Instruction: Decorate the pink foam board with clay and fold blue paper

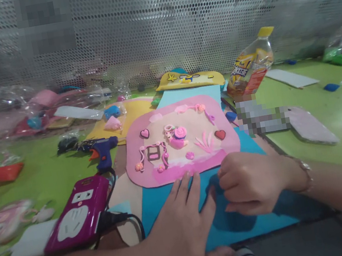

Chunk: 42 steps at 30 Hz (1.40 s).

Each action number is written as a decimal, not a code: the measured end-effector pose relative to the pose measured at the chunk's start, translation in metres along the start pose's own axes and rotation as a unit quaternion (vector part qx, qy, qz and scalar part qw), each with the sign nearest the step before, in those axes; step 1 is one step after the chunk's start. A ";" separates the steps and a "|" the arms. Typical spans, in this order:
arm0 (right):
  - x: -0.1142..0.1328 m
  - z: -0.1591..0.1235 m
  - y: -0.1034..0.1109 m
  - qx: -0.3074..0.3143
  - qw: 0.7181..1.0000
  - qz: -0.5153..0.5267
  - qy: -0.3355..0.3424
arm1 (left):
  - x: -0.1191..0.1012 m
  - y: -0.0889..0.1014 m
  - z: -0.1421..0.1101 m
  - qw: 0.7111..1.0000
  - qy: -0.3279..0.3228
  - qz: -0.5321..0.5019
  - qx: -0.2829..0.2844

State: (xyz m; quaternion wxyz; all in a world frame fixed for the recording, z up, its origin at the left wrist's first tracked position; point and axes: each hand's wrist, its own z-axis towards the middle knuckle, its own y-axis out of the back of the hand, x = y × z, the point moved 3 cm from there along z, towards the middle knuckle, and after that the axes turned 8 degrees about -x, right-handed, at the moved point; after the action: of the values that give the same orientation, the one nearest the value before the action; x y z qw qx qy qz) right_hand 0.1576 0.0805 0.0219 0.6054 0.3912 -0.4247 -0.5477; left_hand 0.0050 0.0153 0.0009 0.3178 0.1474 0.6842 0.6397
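A pink foam board (134,151) with a cream middle lies on a blue sheet (156,198). Stuck on it are a pink clay snail (177,138), a dark clay frame (153,152), a pink heart (145,133), a red heart (220,134) and pink leaf-like strips (205,142). My left hand (186,219) lies flat on the blue sheet, fingers stretched, their tips at the board's near edge. Curled into a fist, my right hand (249,182) is above the sheet beside the board's near right corner. Whatever its fingers may hold is hidden.
To the left are a blue glue gun (103,152) and a purple power strip (80,213) with cables. Behind stand a yellow pencil case (189,80) and a tilted drink bottle (251,66). A phone (311,125) lies right. Perforated metal (154,26) closes off the back.
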 end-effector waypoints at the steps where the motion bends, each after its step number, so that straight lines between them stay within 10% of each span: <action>1: 0.000 0.000 -0.001 0.004 1.000 0.001 0.000 | 0.000 0.000 0.000 1.000 0.000 -0.006 -0.002; 42: -0.021 -0.003 -0.007 0.106 0.977 0.129 -0.136 | 0.001 -0.002 0.004 0.997 -0.013 0.075 0.009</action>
State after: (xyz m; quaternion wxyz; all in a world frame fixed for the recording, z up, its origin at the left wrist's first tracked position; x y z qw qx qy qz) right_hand 0.1574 0.1012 0.0129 0.5623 0.3169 -0.6056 -0.4655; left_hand 0.0073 0.0185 -0.0014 0.2764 0.2094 0.6729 0.6534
